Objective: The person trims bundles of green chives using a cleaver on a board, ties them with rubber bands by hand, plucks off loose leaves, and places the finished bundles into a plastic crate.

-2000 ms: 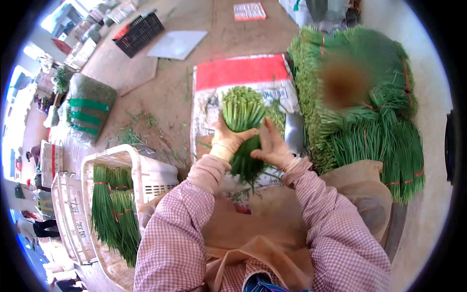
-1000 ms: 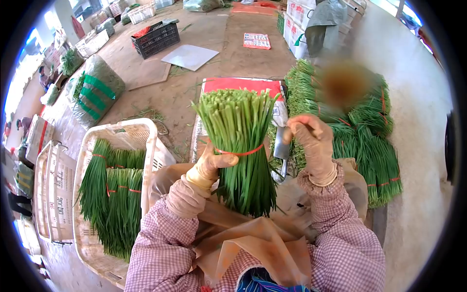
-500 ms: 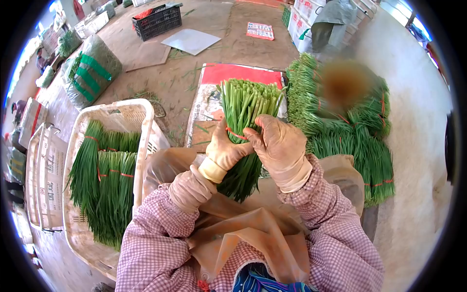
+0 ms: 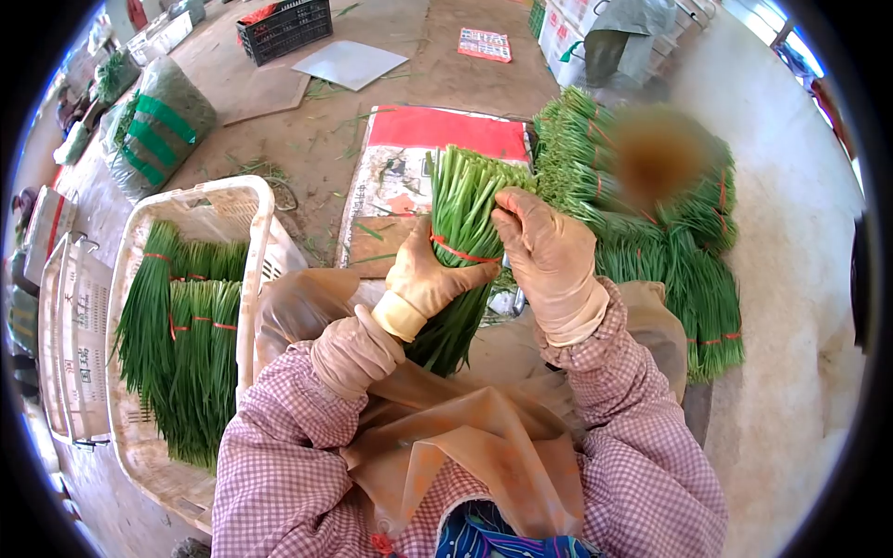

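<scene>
The bundle (image 4: 468,200) is a thick sheaf of long, flat green leaves with paler stem ends, which fan out unevenly at the top. A thin red band (image 4: 462,253) circles its middle, and the darker leaves hang below, leaning toward the lower left. It is held above the person's lap, in front of a sack (image 4: 446,133) with a red stripe.

The left hand (image 4: 426,274) wraps the bundle at the band, its grip closed around the leaves, thumb laid across the front. The right hand (image 4: 551,260) is at the bundle's right edge, fingers bent and grip narrow by the stems; whether it pinches anything cannot be told.

Left of the bundle, a dirty white plastic basket (image 4: 258,219) holds several red-banded bundles (image 4: 191,344). Right of the bundle, a large pile of similar greens (image 4: 665,279) is stacked, also with red bands. Beyond the bundle, to the upper left, are a pale flat board (image 4: 351,64) and a black crate (image 4: 286,33) on the floor (image 4: 395,88).
</scene>
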`<state>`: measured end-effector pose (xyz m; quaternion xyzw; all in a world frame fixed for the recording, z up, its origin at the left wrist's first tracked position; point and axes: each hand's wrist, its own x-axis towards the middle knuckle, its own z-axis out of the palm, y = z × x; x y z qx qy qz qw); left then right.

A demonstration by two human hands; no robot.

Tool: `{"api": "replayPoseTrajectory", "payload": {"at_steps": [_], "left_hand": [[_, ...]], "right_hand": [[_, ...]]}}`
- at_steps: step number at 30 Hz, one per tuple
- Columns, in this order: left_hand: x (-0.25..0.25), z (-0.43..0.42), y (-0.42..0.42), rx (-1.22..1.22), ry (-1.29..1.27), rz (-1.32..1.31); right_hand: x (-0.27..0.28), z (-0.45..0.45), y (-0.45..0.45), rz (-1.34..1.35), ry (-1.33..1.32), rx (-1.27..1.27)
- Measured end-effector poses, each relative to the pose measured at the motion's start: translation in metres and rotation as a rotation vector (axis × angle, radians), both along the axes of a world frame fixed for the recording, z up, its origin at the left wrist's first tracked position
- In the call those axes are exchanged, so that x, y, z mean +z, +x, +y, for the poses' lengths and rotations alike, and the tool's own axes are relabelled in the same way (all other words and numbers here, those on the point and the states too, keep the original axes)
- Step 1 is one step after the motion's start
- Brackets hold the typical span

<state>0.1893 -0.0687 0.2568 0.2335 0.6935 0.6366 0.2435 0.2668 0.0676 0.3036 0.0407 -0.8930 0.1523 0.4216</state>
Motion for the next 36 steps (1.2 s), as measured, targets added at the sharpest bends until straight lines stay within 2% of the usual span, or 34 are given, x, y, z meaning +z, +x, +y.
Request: {"api": "replayPoseTrajectory", "payload": {"at_steps": [1,5,7,8,10,12,13,14,15,16,18,22,23,24,25,26,27,28,29,30,31,32,33,34,35,36], "left_hand": [[-0.003,0.003,0.003,-0.025,0.136,-0.104],[-0.02,0.008,0.0,-0.032,0.229,-0.142],[0.001,0.001,0.001,0.015,-0.183,0.1],[-0.004,0.001,0.001,0.014,-0.182,0.097],[-0.006,0.004,-0.001,-0.014,-0.015,-0.013],[-0.004,0.003,0.001,-0.031,-0.068,-0.038],[-0.003,0.003,0.002,-0.035,-0.006,-0.05],[-0.004,0.003,0.004,-0.036,0.059,-0.064],[-0.009,0.0,0.002,0.016,-0.153,0.171],[-0.011,0.0,0.002,0.017,-0.149,0.169],[-0.014,-0.003,0.002,0.052,-0.127,0.203],[-0.029,-0.001,-0.003,0.069,-0.085,0.26],[-0.03,0.001,0.0,0.073,-0.092,0.256],[-0.03,0.005,0.004,0.081,0.021,0.179],[-0.029,0.005,0.005,0.115,0.131,0.112],[-0.014,0.01,0.011,0.038,-0.114,0.141],[0.0,0.015,0.015,0.008,-0.372,0.142],[-0.02,0.017,0.016,0.054,-0.306,0.181],[-0.014,0.013,0.018,0.095,-0.308,0.189],[-0.023,0.015,0.013,0.123,-0.2,0.188],[-0.035,0.023,0.009,0.146,-0.119,0.239],[-0.01,0.011,0.009,0.038,-0.197,0.186],[-0.002,0.008,0.006,0.075,-0.107,0.184],[0.003,0.003,0.004,0.104,-0.019,0.182],[0.021,-0.007,0.0,0.124,-0.024,0.185],[0.045,-0.022,-0.005,0.169,0.087,0.091]], "right_hand": [[0.004,-0.001,0.002,-0.049,0.021,-0.029],[-0.001,-0.003,0.003,-0.068,0.078,-0.108],[0.001,-0.003,0.003,-0.216,0.106,-0.197],[-0.001,-0.001,0.002,-0.219,0.107,-0.198],[-0.009,0.008,-0.005,-0.196,0.255,-0.121],[-0.006,0.021,-0.014,-0.142,0.351,-0.294],[0.002,0.037,-0.018,-0.083,0.385,-0.37],[0.013,0.052,-0.02,0.027,-0.013,-0.295],[0.009,0.084,-0.021,0.075,-0.286,-0.342],[0.017,0.092,-0.009,0.082,-0.652,-0.22],[0.019,0.091,0.004,-0.053,-0.754,-0.168],[0.003,0.028,0.023,-0.169,-0.843,-0.066],[-0.009,0.024,0.021,-0.121,-0.536,-0.007],[-0.016,0.02,0.02,-0.068,-0.231,0.058],[-0.011,0.014,0.022,-0.206,-0.13,-0.102],[-0.005,0.009,0.021,-0.353,-0.011,-0.199],[-0.015,0.018,0.032,-0.33,0.045,-0.305],[-0.02,0.025,0.027,-0.235,0.086,-0.155],[-0.027,0.035,0.023,-0.241,0.064,-0.143],[-0.029,0.043,0.022,-0.338,0.152,-0.308],[-0.034,0.062,0.018,-0.315,0.167,-0.463],[-0.02,0.067,0.014,0.022,0.233,-0.449],[-0.009,0.07,0.012,0.069,-0.633,-0.318],[0.012,0.086,0.017,0.086,-0.765,-0.239],[0.02,0.092,0.014,0.213,-0.826,-0.133],[0.014,0.115,0.01,0.209,-0.951,0.067]]}}
